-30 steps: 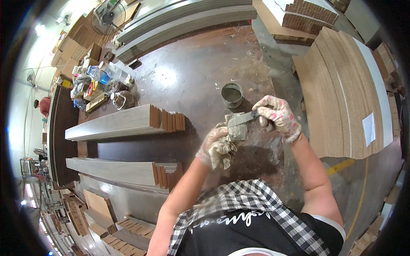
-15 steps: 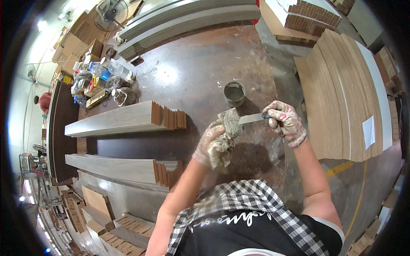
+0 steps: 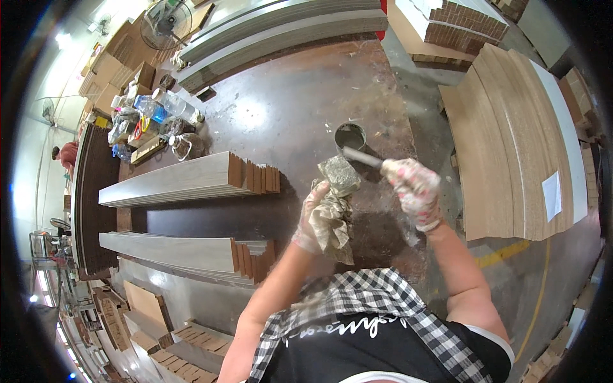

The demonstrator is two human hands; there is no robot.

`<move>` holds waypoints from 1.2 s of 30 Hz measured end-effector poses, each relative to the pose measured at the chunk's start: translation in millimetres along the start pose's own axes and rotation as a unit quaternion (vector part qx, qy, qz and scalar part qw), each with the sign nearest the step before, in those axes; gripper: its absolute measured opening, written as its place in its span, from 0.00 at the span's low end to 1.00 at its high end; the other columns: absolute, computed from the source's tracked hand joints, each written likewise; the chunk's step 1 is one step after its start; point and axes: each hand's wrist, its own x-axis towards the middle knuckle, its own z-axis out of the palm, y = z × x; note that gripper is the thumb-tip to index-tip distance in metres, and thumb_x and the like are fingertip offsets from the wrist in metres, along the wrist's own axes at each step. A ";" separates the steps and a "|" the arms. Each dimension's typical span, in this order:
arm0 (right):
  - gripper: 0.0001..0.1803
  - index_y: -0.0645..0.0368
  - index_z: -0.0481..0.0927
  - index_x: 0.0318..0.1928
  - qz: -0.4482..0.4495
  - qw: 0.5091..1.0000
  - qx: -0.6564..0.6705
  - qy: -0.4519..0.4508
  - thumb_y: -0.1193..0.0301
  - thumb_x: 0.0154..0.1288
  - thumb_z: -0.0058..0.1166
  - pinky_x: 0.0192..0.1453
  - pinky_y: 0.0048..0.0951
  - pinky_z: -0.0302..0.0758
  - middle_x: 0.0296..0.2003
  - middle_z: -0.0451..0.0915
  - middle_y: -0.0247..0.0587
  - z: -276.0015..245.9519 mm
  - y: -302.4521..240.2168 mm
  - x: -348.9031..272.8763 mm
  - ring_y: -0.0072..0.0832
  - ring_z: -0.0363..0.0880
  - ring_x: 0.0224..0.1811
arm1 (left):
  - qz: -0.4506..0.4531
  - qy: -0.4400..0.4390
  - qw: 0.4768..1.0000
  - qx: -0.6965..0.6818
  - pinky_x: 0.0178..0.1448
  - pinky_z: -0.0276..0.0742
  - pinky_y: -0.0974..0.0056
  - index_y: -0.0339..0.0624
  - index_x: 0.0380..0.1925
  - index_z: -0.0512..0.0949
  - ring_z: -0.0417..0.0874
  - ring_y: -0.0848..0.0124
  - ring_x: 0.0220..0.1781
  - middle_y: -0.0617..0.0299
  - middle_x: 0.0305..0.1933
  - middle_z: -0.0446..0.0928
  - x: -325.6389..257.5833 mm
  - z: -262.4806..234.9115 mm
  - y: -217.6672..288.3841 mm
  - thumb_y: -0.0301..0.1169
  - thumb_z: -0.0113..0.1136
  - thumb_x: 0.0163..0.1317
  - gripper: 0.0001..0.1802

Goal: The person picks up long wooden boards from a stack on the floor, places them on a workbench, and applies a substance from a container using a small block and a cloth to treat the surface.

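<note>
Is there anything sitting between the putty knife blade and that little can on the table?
Nothing visible. The right hand holds the putty knife, whose blade already reaches the rim of the small can; the table around it is bare.

A woodworking shop or panel factory. Stained dark counter (image 3: 281, 115) loaded with stacks of long laminated boards (image 3: 185, 182), cut ends showing brown core. More boards (image 3: 191, 252) nearer, long grey planks (image 3: 281, 29) at the far edge. Tan sheets (image 3: 511, 134) piled on the concrete floor (image 3: 543, 268) with its yellow line. Cardboard boxes (image 3: 121, 64), a fan (image 3: 167, 22), water bottles (image 3: 172, 105), offcuts (image 3: 153, 319) around.
</note>
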 end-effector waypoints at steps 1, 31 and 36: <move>0.14 0.60 0.83 0.48 -0.108 0.993 -0.027 -0.046 0.80 0.60 0.62 0.39 0.28 0.83 0.38 0.85 0.41 -2.1 10.6 -2.2 0.31 0.85 0.35 | -0.011 -0.014 1.000 -0.019 0.35 0.84 0.67 0.29 0.54 0.71 0.82 0.70 0.33 0.52 0.42 0.79 0.7 1.7 1.3 0.35 0.58 0.69 0.21; 0.06 0.65 0.81 0.44 0.201 0.960 0.192 0.044 0.78 0.68 0.58 0.39 0.25 0.80 0.40 0.83 0.41 -5.9 -0.3 -25.1 0.25 0.83 0.35 | 0.004 0.027 0.998 0.055 0.36 0.85 0.64 0.29 0.59 0.71 0.86 0.62 0.37 0.45 0.51 0.80 -8.8 -25.6 -8.3 0.36 0.57 0.69 0.25; 0.06 0.60 0.82 0.43 0.410 0.874 0.258 0.044 0.74 0.72 0.54 0.22 0.18 0.71 0.23 0.80 0.31 1.2 13.3 -6.9 0.15 0.74 0.19 | 0.014 0.014 0.998 0.054 0.41 0.87 0.63 0.30 0.60 0.70 0.86 0.64 0.41 0.46 0.53 0.80 -17.3 -11.9 -7.7 0.32 0.55 0.70 0.23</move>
